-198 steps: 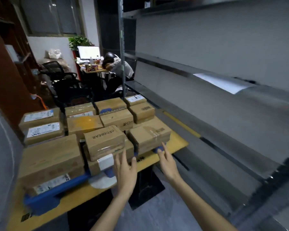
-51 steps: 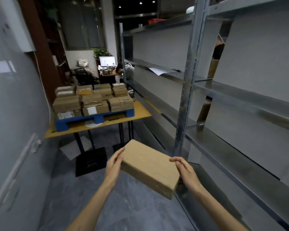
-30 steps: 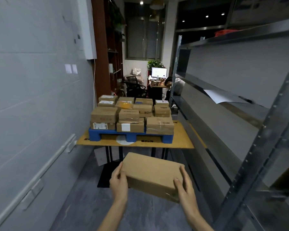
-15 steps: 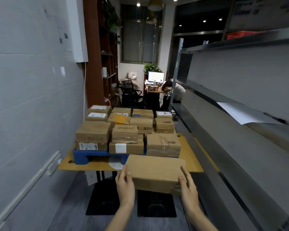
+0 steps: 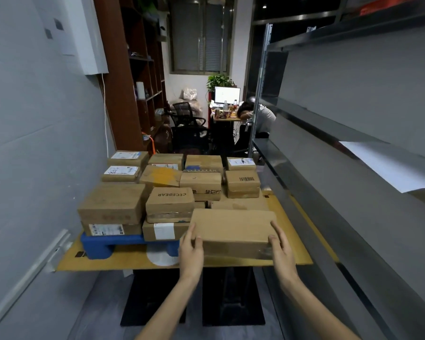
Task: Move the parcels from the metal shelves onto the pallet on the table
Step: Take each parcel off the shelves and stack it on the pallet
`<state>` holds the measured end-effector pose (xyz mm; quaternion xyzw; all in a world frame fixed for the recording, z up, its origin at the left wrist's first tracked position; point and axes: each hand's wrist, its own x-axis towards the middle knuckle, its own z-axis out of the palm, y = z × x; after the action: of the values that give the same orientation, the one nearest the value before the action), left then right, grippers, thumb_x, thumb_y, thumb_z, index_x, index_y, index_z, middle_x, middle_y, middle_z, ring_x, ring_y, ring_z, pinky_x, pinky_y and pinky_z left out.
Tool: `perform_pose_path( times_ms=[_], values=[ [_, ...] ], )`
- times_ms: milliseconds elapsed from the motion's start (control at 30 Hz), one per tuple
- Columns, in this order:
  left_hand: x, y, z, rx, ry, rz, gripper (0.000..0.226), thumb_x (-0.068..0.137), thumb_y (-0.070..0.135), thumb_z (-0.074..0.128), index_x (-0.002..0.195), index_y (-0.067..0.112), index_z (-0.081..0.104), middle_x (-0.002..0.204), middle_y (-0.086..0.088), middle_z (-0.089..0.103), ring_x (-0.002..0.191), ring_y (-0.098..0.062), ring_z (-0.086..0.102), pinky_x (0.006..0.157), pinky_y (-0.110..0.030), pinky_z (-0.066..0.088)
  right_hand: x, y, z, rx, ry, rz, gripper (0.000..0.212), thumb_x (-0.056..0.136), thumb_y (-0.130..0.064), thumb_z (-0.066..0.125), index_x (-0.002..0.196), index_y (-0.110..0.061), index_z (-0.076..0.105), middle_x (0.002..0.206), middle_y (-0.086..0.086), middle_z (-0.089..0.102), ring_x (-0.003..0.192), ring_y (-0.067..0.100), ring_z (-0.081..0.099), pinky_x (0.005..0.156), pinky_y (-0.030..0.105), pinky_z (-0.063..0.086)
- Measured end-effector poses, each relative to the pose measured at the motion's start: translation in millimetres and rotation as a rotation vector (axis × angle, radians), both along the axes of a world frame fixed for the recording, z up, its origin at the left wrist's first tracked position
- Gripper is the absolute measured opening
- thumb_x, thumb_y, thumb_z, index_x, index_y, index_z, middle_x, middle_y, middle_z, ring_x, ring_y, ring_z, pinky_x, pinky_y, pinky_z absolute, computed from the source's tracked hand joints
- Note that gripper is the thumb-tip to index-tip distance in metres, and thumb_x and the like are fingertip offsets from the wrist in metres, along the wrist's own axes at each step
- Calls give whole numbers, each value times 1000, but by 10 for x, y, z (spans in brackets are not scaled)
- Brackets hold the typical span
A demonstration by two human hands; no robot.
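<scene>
Grip of left hand point(image 5: 191, 246) and right hand point(image 5: 280, 249) clasps one parcel point(image 5: 233, 227) by box-laden pallet point(image 5: 101, 244)

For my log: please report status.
Left hand and right hand grip the parcel. It is at the pallet front right, unreleased. Stacked parcels close beside it.
</scene>
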<state>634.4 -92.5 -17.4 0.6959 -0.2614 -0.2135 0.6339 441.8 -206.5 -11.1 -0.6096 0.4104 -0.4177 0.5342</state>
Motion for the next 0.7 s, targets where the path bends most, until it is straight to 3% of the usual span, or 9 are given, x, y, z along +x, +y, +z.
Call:
perform_pose_path(
  times_ms=[67,200,300,467,600,700],
  values=[
    [97,-288,1,15,-1,-3,43,105,24,43,148,28,42,151,0,39,139,-19,37,113,-34,34,113,-327,-25,14,-4,7,38,106,-27,40,137,-47,47,133,-27,46,115,-12,48,79,10,44],
    [262,-794,13,55,-6,7,45,104,25,47,148,31,40,153,1,37,142,-22,32,118,-46,30,320,-947,-97,52,-15,29,38,106,-27,40,139,-43,47,137,-21,45,123,-1,41,94,18,37],
    [358,-1149,-22,60,-8,24,46,104,23,48,148,29,41,153,1,36,142,-21,32,119,-45,30,467,-1383,-150,71,-4,55,38,106,-26,40,140,-42,47,138,-18,45,127,4,40,98,24,35],
    [478,-1530,-127,115,-29,53,47,104,25,48,150,27,40,155,0,34,144,-22,29,120,-47,27,637,-1817,-262,112,-2,76,36,105,-25,41,132,-47,49,136,-18,46,125,4,40,92,19,35],
    [539,-1723,-182,156,-35,51,47,104,24,48,150,26,39,155,-2,34,144,-23,29,120,-46,26,723,-2022,-354,118,10,82,36,106,-22,41,134,-41,50,140,-11,48,130,9,41,104,26,35],
    [559,-1789,-212,173,-55,55,48,104,24,48,151,25,38,156,-2,33,145,-22,29,120,-46,25,753,-2105,-390,124,18,90,37,106,-22,40,137,-40,48,142,-8,48,131,11,42,104,28,36]
  ],
)
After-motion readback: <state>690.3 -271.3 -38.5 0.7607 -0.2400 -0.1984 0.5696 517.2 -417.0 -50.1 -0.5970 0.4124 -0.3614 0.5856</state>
